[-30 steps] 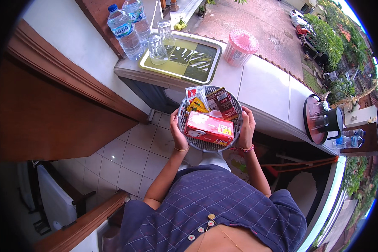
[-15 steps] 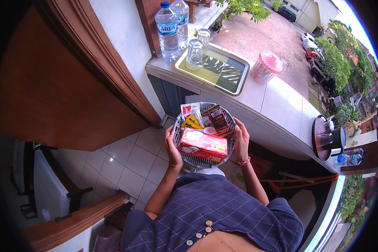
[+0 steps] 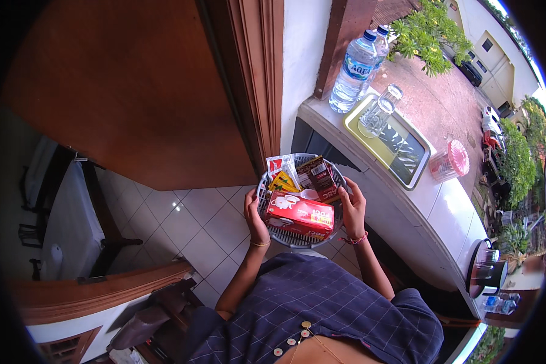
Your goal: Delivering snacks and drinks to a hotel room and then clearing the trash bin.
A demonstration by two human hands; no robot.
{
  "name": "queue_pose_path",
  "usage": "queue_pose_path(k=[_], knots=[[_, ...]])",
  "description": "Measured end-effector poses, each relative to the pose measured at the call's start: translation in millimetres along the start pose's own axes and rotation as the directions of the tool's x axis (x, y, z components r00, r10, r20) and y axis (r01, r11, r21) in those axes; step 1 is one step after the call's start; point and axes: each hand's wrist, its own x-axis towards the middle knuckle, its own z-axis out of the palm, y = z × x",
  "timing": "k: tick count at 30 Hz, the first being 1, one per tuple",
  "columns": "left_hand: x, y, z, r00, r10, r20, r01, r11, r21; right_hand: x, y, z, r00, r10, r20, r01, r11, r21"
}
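A round grey plastic basket (image 3: 292,237) is held level in front of me, one hand on either side. My left hand (image 3: 256,219) closes round its left rim, and my right hand (image 3: 353,209) grips the right rim with the thumb on top. Inside lies a red box (image 3: 299,213) with white pictures, nearest to me. Behind it are a dark brown sachet pack (image 3: 316,176), a yellow sachet (image 3: 283,181), white-and-red sachets (image 3: 280,164) and the pale bowl of a plastic spoon (image 3: 310,194).
Along the right runs a white tiled ledge (image 3: 449,209). It bears water bottles (image 3: 353,73), a green-yellow tray (image 3: 416,182) with upturned glasses (image 3: 376,117), a pink-lidded jar (image 3: 449,162) and a round dark tray (image 3: 474,267). A brown door (image 3: 133,103) opens left onto a tiled room with a bed (image 3: 73,224).
My view has turned to the right-hand side less and toward the doorway more: the ledge and bottles have shifted right. Both hands still hold the basket.
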Motion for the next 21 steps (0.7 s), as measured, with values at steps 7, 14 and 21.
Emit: queue_pose_path(k=[7,14,21], knots=[[66,27,-47,0.998,0.065,-0.008,-0.064,0.992,0.106,35,-5,82,0.998,0.051,0.026,-0.051,0.998,0.033],[110,39,-69,0.999,0.004,0.032,-0.007,0.995,0.098,50,6,124,0.998,0.014,-0.061,-0.016,0.999,-0.035],[131,47,-89,0.998,0.037,0.055,-0.044,0.990,0.137,47,4,150,0.995,0.029,-0.097,-0.035,0.997,-0.068]])
